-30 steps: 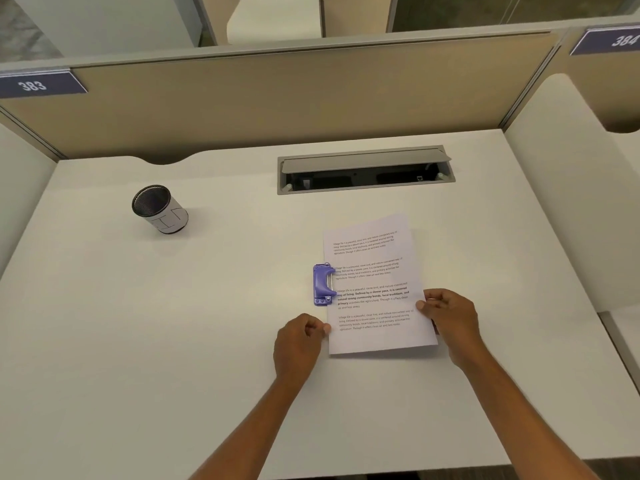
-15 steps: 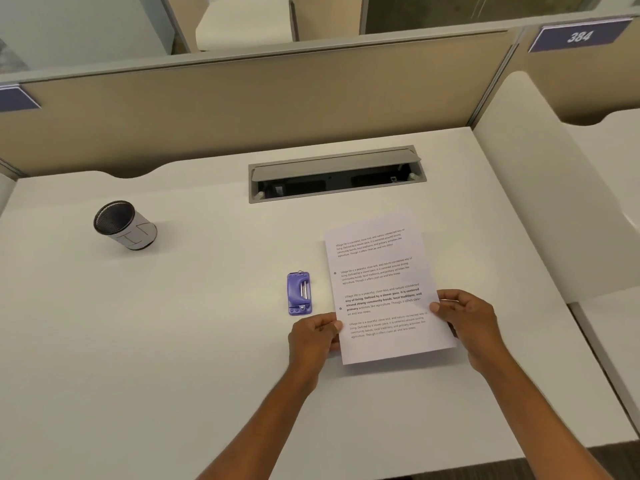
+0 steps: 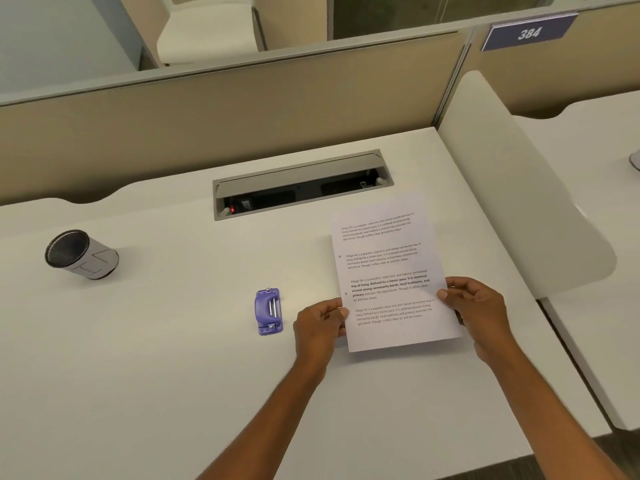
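The sheet [image 3: 388, 268] is pinched low down from both sides: its left edge is clamped between thumb and fingers of the left grip [image 3: 318, 323], and its right edge is clamped likewise by the right grip [image 3: 481, 313]. It is held printed side up over the right half of the counter [image 3: 138, 358]; 4 blocks of text and 2 small holes by the left margin can be seen. A purple punch [image 3: 268, 311] is laid just left of the left grip, apart from the sheet. Farther left, well apart, a mesh cup [image 3: 81, 254] is stood. Behind the sheet an open cable box [image 3: 301, 183] is set into the counter, and a plate marked 384 [image 3: 528, 32] is fixed to the far partition [image 3: 242, 116].
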Demonstrator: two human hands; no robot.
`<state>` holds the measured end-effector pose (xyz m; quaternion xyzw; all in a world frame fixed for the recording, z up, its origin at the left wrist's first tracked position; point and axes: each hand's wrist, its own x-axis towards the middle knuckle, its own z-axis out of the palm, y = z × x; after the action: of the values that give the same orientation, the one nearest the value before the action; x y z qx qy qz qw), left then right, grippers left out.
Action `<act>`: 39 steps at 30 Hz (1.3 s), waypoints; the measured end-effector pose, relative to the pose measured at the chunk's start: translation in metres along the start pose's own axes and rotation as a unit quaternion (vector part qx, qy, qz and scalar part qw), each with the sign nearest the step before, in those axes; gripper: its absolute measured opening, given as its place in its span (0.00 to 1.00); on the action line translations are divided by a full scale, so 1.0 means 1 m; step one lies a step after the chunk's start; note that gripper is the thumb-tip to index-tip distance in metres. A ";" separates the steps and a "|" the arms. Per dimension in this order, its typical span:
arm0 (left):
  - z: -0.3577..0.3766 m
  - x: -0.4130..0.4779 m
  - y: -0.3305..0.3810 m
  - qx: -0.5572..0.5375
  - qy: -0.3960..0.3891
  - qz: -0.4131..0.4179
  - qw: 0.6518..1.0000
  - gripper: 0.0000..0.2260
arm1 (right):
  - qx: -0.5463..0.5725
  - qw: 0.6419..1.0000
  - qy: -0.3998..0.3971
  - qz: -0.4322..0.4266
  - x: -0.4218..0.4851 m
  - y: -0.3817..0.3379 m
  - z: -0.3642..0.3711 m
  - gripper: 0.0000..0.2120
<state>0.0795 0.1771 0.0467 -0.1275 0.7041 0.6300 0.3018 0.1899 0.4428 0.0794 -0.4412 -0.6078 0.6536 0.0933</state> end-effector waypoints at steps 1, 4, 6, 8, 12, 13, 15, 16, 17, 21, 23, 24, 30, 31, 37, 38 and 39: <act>0.007 0.003 0.004 0.001 -0.002 0.003 1.000 0.09 | -0.003 1.000 0.005 -0.002 0.005 -0.003 -0.004 0.10; 0.030 0.012 0.013 0.007 -0.007 0.007 1.000 0.09 | -0.008 1.000 0.021 -0.008 0.020 -0.010 -0.016 0.10; 0.045 0.019 0.018 0.011 -0.012 0.008 1.000 0.09 | -0.013 0.999 0.030 -0.011 0.032 -0.013 -0.025 0.10; 0.059 0.027 0.021 0.013 -0.019 0.008 1.000 0.09 | -0.024 0.999 0.038 -0.011 0.046 -0.015 -0.032 0.10; 0.088 0.043 0.028 0.021 -0.023 -0.001 1.000 0.09 | -0.036 0.998 0.051 -0.016 0.073 -0.018 -0.046 0.09; 0.095 0.047 0.029 0.026 -0.022 -0.005 0.999 0.09 | -0.041 0.997 0.055 -0.019 0.080 -0.019 -0.049 0.09; 0.108 0.055 0.032 0.031 -0.020 -0.015 0.999 0.09 | -0.056 0.996 0.066 -0.024 0.093 -0.020 -0.054 0.10; 0.115 0.059 0.033 0.030 -0.021 -0.019 0.999 0.09 | -0.064 0.995 0.072 -0.026 0.099 -0.021 -0.055 0.10; 0.121 0.063 0.035 0.030 -0.024 -0.022 0.999 0.09 | -0.072 0.994 0.076 -0.028 0.106 -0.021 -0.057 0.11; 0.142 0.077 0.040 0.018 -0.026 -0.038 0.999 0.09 | -0.139 0.985 0.093 -0.036 0.129 -0.022 -0.057 0.11; 0.150 0.084 0.041 0.013 -0.030 -0.044 0.998 0.09 | -0.190 0.974 0.115 -0.052 0.136 -0.025 -0.055 0.13; 0.155 0.086 0.042 0.009 -0.033 -0.047 0.998 0.09 | -0.216 0.966 0.126 -0.061 0.137 -0.026 -0.054 0.15; 0.177 0.096 0.045 -0.023 -0.031 -0.061 0.997 0.07 | -0.368 0.903 0.151 -0.162 0.134 -0.025 -0.043 0.20; 0.181 0.097 0.045 -0.028 -0.032 -0.063 0.997 0.08 | -0.386 0.891 0.148 -0.186 0.134 -0.023 -0.041 0.19; 0.194 0.099 0.044 -0.043 -0.036 -0.071 0.996 0.08 | -0.463 0.861 0.095 -0.189 0.131 -0.019 -0.027 0.18; 0.195 0.099 0.043 -0.046 -0.039 -0.073 0.996 0.08 | -0.474 0.856 0.090 -0.184 0.131 -0.018 -0.025 0.18; 0.196 0.099 0.042 -0.049 -0.042 -0.073 0.995 0.08 | -0.483 0.853 0.087 -0.178 0.131 -0.017 -0.024 0.18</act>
<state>0.0302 0.3930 0.0186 -0.1673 0.6477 0.6448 0.3697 0.1220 0.5505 0.0374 -0.3701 -0.9046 0.2084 0.0357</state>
